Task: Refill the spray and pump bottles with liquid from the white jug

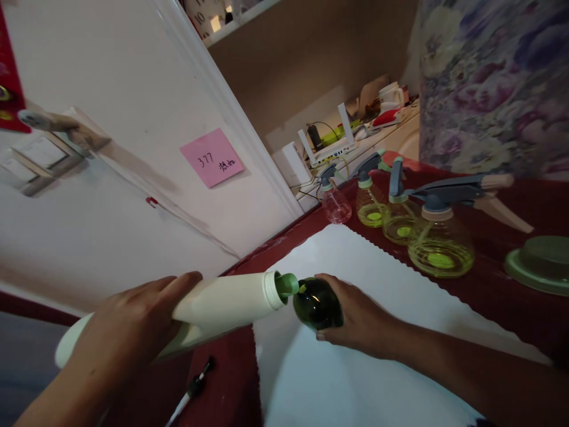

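Observation:
My left hand is wrapped round a cream-white plastic bottle, tipped on its side with its green nozzle touching the mouth of a small dark green bottle. My right hand grips that green bottle from the right and holds it over a white cloth on the dark red table. No liquid can be made out between the two bottles.
Several trigger spray bottles with yellow-green liquid, and one pink, stand at the back of the table. A green lid lies far right. A pen-like tube lies near the front edge. A white door with a pink note is on the left.

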`<control>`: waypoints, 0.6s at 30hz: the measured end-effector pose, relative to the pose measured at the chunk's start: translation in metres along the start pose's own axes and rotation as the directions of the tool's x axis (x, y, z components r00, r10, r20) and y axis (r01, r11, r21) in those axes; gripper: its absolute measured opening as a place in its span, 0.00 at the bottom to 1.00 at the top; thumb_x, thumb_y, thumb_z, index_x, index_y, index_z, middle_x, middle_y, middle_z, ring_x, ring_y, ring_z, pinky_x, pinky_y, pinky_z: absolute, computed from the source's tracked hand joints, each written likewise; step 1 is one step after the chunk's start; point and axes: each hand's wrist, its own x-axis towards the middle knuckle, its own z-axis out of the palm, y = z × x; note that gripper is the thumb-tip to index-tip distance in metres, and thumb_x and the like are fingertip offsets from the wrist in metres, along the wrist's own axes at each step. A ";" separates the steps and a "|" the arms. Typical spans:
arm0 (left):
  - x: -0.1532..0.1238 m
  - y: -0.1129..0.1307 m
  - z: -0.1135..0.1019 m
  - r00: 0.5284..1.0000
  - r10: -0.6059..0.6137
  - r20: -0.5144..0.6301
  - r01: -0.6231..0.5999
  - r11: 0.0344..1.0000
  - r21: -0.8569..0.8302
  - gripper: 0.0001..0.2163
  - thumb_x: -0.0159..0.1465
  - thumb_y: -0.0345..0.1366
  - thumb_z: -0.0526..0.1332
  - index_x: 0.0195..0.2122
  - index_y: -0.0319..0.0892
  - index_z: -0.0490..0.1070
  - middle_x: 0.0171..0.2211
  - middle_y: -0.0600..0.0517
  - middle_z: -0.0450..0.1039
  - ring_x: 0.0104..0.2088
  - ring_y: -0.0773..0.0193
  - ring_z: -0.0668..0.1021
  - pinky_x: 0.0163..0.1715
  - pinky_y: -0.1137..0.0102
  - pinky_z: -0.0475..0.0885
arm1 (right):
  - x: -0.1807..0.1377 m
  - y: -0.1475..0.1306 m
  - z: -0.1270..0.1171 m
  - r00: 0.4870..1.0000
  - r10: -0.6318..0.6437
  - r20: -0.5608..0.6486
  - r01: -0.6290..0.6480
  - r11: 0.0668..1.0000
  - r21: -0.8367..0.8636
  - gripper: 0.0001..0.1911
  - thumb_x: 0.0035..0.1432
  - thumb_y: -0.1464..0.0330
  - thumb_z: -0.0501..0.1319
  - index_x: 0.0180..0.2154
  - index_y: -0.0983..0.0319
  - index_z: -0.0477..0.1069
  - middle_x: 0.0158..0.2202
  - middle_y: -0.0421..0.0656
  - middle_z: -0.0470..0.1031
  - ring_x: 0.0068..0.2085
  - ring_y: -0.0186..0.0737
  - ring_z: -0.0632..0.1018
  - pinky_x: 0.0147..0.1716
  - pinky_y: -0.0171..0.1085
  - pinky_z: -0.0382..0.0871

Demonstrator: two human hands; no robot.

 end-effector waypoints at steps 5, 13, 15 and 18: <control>0.005 0.005 -0.011 0.997 -0.026 0.070 0.027 1.000 -0.001 0.21 0.59 0.28 0.52 0.51 0.51 0.72 0.39 0.52 0.83 0.33 0.56 0.82 0.32 0.66 0.66 | 0.000 0.001 0.000 1.000 0.017 0.000 -0.016 1.000 -0.017 0.37 0.42 0.71 0.74 0.53 0.50 0.66 0.47 0.40 0.77 0.47 0.51 0.76 0.43 0.47 0.70; 0.004 0.004 -0.013 0.999 0.015 0.049 -0.016 1.000 0.004 0.21 0.59 0.28 0.52 0.52 0.51 0.70 0.37 0.53 0.81 0.32 0.55 0.82 0.31 0.66 0.64 | 0.001 0.004 0.001 1.000 0.009 -0.001 -0.009 1.000 -0.030 0.38 0.41 0.70 0.75 0.54 0.49 0.65 0.48 0.40 0.78 0.48 0.51 0.76 0.44 0.48 0.70; 0.006 0.005 -0.015 0.999 0.020 0.047 -0.020 1.000 0.004 0.20 0.59 0.27 0.51 0.50 0.51 0.71 0.35 0.53 0.81 0.32 0.55 0.82 0.31 0.66 0.63 | 0.001 0.005 0.001 1.000 0.012 -0.003 -0.012 0.999 -0.033 0.39 0.41 0.70 0.75 0.55 0.49 0.65 0.49 0.41 0.77 0.49 0.52 0.76 0.45 0.48 0.69; 0.008 0.005 -0.019 0.997 0.014 0.075 -0.014 1.000 -0.005 0.20 0.59 0.27 0.51 0.49 0.51 0.71 0.36 0.53 0.82 0.31 0.55 0.82 0.30 0.66 0.63 | 0.000 0.006 0.002 1.000 0.018 -0.003 -0.019 0.999 -0.038 0.40 0.41 0.69 0.75 0.56 0.50 0.64 0.49 0.42 0.77 0.50 0.53 0.76 0.46 0.49 0.69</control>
